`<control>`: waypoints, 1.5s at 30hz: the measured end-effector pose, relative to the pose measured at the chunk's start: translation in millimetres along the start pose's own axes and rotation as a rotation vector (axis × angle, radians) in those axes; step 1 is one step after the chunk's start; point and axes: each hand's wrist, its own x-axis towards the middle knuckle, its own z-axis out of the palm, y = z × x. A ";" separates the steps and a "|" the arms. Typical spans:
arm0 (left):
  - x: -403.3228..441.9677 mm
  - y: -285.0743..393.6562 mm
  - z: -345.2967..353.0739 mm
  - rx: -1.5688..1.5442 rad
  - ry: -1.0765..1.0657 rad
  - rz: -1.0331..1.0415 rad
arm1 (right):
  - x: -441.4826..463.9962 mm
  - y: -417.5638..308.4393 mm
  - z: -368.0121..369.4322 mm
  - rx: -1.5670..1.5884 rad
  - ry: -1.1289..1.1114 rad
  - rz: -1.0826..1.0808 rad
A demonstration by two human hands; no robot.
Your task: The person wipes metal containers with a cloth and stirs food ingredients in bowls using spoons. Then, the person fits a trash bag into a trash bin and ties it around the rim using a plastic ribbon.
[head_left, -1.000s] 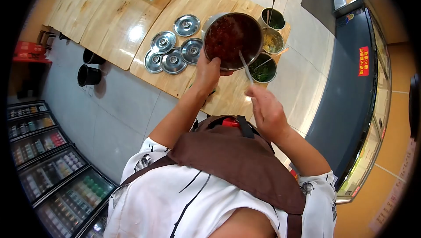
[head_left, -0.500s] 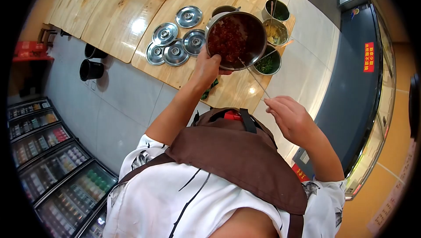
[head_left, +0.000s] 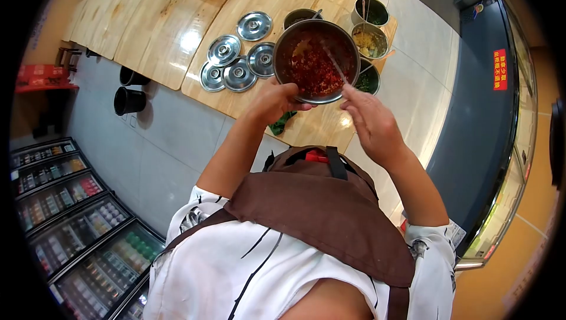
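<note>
My left hand [head_left: 277, 101] is closed on the near left rim of a round metal pot [head_left: 280, 63], held up above the table. Inside the pot is a red, chunky chili sauce [head_left: 315, 72]. With closed fingers, my right hand [head_left: 368, 116] grips the handle end of a thin metal spoon [head_left: 336, 63], at the pot's near right rim. The spoon's far end reaches into the pot; its bowl is hard to make out in the sauce.
Several metal lids [head_left: 239, 74] lie left of the pot on the wooden table [head_left: 194, 105]. Containers with green [head_left: 372, 10] and yellow food [head_left: 370, 42] stand at the right edge. A green cloth [head_left: 283, 122] lies at the near edge. A dark counter [head_left: 466, 102] stands to the right.
My right hand has moved up and left to the pot's rim, pushing the spoon further in. The pot now tilts differently, and the sauce has shifted within it.
</note>
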 end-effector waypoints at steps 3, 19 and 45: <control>-2.1 0.0 -5.3 -0.003 -0.029 -0.039 | -4.5 -2.1 -1.7 0.032 -0.157 -0.067; 31.8 -127.2 -96.2 0.084 0.231 -0.375 | -35.9 120.1 -0.1 -0.074 -0.505 0.423; 74.9 -121.3 -17.3 0.341 1.148 0.096 | 146.1 549.9 -30.4 0.332 0.189 1.177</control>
